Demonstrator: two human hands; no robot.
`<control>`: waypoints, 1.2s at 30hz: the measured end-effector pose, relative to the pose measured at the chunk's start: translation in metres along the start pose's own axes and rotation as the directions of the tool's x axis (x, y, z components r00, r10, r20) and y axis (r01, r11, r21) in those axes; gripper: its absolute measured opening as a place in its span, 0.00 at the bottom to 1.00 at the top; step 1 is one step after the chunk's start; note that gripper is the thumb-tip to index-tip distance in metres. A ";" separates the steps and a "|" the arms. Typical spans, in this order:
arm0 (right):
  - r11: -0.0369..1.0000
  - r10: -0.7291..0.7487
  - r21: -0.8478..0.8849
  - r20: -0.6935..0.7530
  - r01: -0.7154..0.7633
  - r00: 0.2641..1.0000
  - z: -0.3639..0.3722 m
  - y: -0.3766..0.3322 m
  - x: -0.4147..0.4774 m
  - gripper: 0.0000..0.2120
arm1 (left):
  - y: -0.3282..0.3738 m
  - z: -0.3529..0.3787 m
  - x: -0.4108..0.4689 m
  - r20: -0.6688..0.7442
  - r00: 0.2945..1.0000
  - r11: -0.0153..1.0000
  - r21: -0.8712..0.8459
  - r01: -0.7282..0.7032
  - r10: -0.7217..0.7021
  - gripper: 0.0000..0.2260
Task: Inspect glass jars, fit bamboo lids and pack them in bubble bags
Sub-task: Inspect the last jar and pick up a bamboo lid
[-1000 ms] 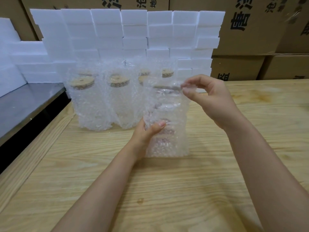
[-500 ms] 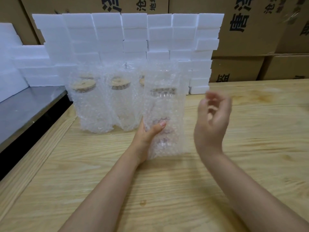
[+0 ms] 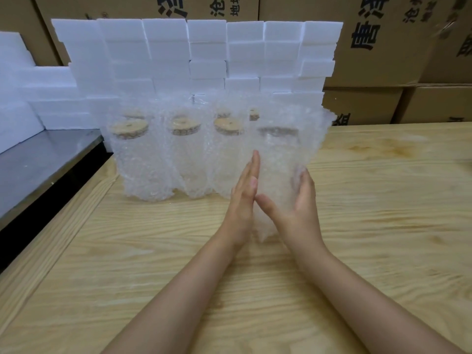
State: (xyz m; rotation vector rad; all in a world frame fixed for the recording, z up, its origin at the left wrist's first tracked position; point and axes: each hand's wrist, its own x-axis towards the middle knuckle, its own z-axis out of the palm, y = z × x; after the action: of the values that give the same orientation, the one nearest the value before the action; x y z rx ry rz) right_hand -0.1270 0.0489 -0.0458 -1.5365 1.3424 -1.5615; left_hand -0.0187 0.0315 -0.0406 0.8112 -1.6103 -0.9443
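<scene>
Right hand [image 3: 298,213] came down from midair onto the bagged jar [image 3: 278,154]; left hand [image 3: 244,200] went from gripping to flat. Both press its sides with straight, open fingers. Jar upright on wooden table [image 3: 383,200], right end of bagged row [image 3: 143,159].
</scene>
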 end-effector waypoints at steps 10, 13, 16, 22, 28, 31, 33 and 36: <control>0.945 -0.008 0.324 0.175 -0.050 0.985 -0.036 0.018 0.029 0.38 | -0.011 0.000 -0.006 -0.207 0.978 0.998 0.062 -0.021 0.034 0.34; 0.930 -0.010 0.356 0.282 -0.095 0.959 -0.036 0.022 0.029 0.38 | -0.022 -0.007 -0.005 -0.084 0.995 0.991 -0.126 0.048 -0.059 0.33; 0.930 0.013 0.347 0.309 -0.125 0.951 -0.037 0.024 0.029 0.39 | -0.024 -0.008 -0.005 -0.043 0.999 0.988 -0.151 0.014 -0.021 0.20; 0.979 0.002 0.198 0.269 -0.057 0.963 -0.035 0.024 0.026 0.41 | -0.028 -0.008 -0.005 -0.024 0.999 0.995 -0.095 0.021 -0.024 0.31; 0.991 -0.005 0.135 0.191 -0.021 0.982 -0.032 0.031 0.025 0.40 | -0.028 -0.007 -0.008 0.031 0.991 0.975 -0.174 0.137 -0.134 0.20; 0.997 0.000 0.079 0.109 -0.008 0.994 -0.031 0.038 0.028 0.38 | -0.026 -0.005 -0.012 -0.113 0.984 0.991 -0.003 0.135 -0.135 0.18; 0.998 0.014 0.058 0.029 -0.016 0.999 -0.031 0.041 0.034 0.38 | -0.027 -0.006 -0.013 -0.319 0.946 0.966 0.220 0.137 -0.062 0.13; 0.999 0.028 0.043 -0.035 -0.026 0.999 -0.031 0.049 0.050 0.37 | -0.028 -0.012 -0.013 -0.565 0.825 0.959 0.241 0.149 0.014 0.07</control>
State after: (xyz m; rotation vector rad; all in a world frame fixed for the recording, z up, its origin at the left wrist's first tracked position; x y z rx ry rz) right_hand -0.1778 -0.0047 -0.0661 -1.4658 1.3360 -1.5978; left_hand -0.0031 0.0276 -0.0698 1.2201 -1.2004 -0.4550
